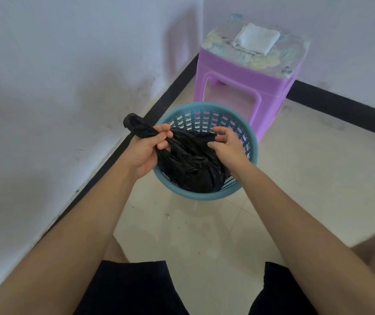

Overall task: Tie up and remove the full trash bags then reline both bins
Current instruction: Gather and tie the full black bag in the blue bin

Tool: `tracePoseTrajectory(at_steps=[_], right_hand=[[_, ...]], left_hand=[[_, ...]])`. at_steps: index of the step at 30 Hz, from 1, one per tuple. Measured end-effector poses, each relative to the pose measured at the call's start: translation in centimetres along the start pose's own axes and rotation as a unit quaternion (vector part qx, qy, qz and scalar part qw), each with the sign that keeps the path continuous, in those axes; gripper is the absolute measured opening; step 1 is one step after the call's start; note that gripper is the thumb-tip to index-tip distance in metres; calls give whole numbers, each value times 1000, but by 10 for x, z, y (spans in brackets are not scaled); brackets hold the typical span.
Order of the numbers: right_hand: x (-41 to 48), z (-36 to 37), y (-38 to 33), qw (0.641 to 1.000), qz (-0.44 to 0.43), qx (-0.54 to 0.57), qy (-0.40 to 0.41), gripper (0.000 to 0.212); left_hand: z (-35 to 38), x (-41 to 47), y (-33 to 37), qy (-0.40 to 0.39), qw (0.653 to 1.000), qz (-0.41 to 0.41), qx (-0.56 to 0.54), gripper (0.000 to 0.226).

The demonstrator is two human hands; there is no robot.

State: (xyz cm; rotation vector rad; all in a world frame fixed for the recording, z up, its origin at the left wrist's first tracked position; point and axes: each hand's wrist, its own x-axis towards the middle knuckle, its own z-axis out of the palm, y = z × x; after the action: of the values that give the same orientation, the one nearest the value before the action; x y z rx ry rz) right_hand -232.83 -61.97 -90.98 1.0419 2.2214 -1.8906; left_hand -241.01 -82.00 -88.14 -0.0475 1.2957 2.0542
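A: Left hand [146, 148]?
B: Wrapped tight round the gathered neck of the black trash bag [191, 164]. Neck slanting up and left through the fist, twisted end poking out toward the wall [45, 87].
A: Right hand [226, 145]?
B: Bent fingers at the bag's opposite edge; pinching or merely touching, impossible to tell.
A: Under the grip?
B: Bag's body down in the blue bin [204, 196]. Beyond, a purple stool [245, 87] bearing a folded white cloth [255, 39].

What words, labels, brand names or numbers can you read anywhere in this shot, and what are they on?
None: no readable text shows anywhere.
On the black trash bag: plain, no print.
On the blue bin: no label visible.
On the striped scrap inside the bin: black-and-white pattern only, too small to read.
On the purple stool: flower pattern on top, no words.
On the white folded cloth: blank.
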Motion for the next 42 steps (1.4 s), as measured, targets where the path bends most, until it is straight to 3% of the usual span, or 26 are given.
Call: tracePoseTrajectory(at_steps=[3,6,8,11,14,17,19,22,25,29,34,38,42], right_hand=[[5,-7,-7,971,-171,-150,-74,78],[7,9,-12,926,-233,-266,-131,94],[8,18,-8,914,-233,-304,-135,77],[10,15,-2,937,-241,-242,-77,29],[5,8,2,934,-241,-260,-41,22],[1,7,6,941,-214,-251,-68,12],[-1,5,10,948,-178,-239,-112,18],[-3,1,18,942,-148,-251,-168,20],[-7,1,25,937,-113,-256,-209,12],[-7,0,26,949,-25,-195,-245,28],[-11,-7,22,936,72,18,-343,51],[-7,-5,23,955,92,88,-267,56],[-9,1,20,977,51,109,-176,58]], left_hand=[[-5,-6,8,-53,996,-3,72,21],[1,-10,10,-99,988,-25,114,21],[8,-11,11,-106,987,-43,112,21],[14,-12,8,-61,985,-68,148,15],[20,-4,-4,65,966,-41,246,13],[26,7,-15,172,957,11,233,23],[28,12,-19,199,965,32,165,27],[30,15,-20,184,981,22,-47,22],[35,15,-21,157,966,-6,-205,26],[41,14,-28,172,959,13,-226,27],[40,12,-28,155,948,33,-276,20],[40,10,-27,135,971,30,-197,22],[40,6,-22,99,989,34,-102,26]])
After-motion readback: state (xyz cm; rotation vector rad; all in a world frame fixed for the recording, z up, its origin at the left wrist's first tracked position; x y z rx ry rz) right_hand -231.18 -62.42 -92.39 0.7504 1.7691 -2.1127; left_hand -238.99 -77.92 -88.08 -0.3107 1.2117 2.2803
